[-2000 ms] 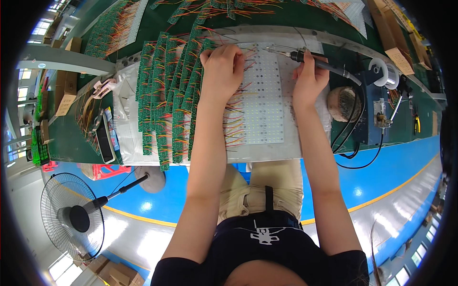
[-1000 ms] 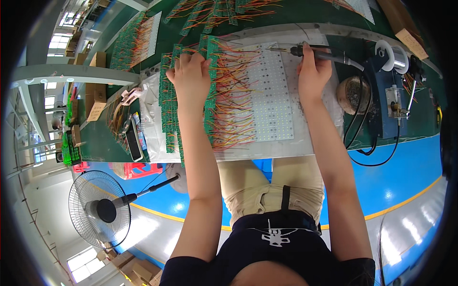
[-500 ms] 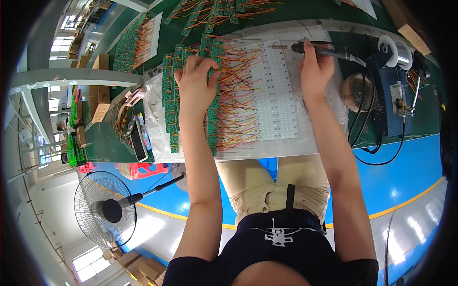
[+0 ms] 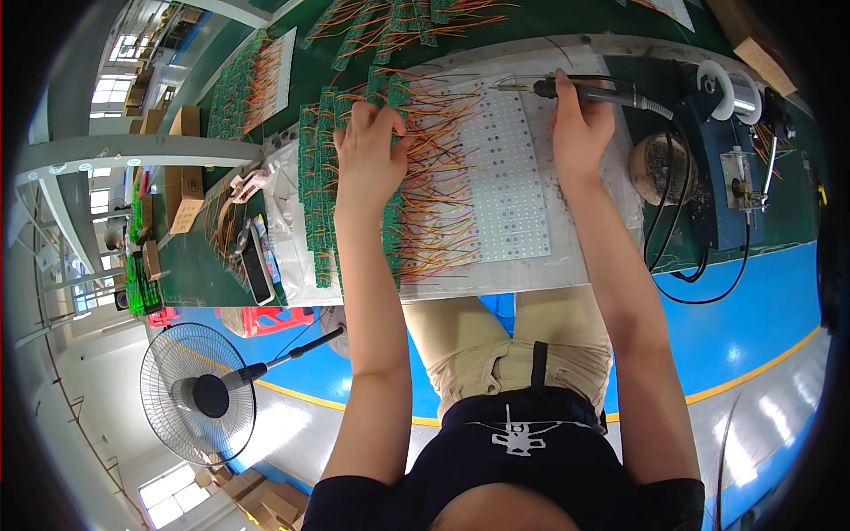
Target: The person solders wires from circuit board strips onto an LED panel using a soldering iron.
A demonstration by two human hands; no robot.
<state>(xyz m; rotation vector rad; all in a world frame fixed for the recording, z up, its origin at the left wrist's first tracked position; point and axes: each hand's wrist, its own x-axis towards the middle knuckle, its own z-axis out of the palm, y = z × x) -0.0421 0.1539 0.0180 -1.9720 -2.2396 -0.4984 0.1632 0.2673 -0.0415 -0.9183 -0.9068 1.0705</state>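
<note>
My right hand (image 4: 583,134) grips the dark handle of a soldering iron (image 4: 615,93), whose thin metal tip points left over the top part of a white perforated panel (image 4: 512,195). My left hand (image 4: 370,159) rests on rows of narrow green circuit boards (image 4: 320,199), back of the hand up. Its fingers are bent, with thumb and forefinger close together by the boards' right edge. Whatever lies between those fingertips is too small to make out. Many red and yellow wires (image 4: 438,217) run from the boards rightward onto the panel.
A solder spool (image 4: 737,93) stands on a blue soldering station (image 4: 719,177) at right, beside a round cleaning pot (image 4: 662,168) and looping black cables. More wired boards (image 4: 239,88) lie at the far left. A phone (image 4: 258,265) lies near the left edge; a fan (image 4: 211,396) stands below.
The soldering iron and my right hand have shifted slightly left. My left hand has stayed on the boards, its fingers drawn a little closer together.
</note>
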